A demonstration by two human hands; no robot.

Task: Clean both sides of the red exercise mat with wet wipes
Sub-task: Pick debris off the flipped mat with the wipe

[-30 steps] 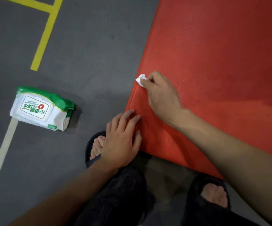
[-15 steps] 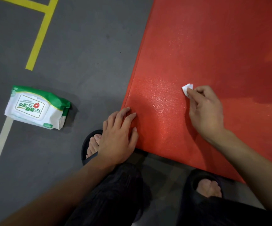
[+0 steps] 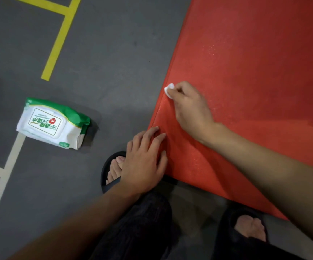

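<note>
Right hand [image 3: 191, 107] pinching wet wipe [image 3: 169, 88] at red mat [image 3: 255, 72] edge; left hand [image 3: 144, 162] flat, fingers straight on mat corner; grey floor [image 3: 105, 53] leftward.

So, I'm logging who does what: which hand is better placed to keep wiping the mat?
The right hand: it already pinches the wipe at the red mat edge. The left hand lies flat, pinning the mat's corner.

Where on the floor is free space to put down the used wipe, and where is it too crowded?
Free: the grey floor between the wipes pack, the yellow line and the red mat edge. Crowded: the near mat corner, where the left hand presses beside a sandalled foot and the right hand rubs the wipe.
</note>
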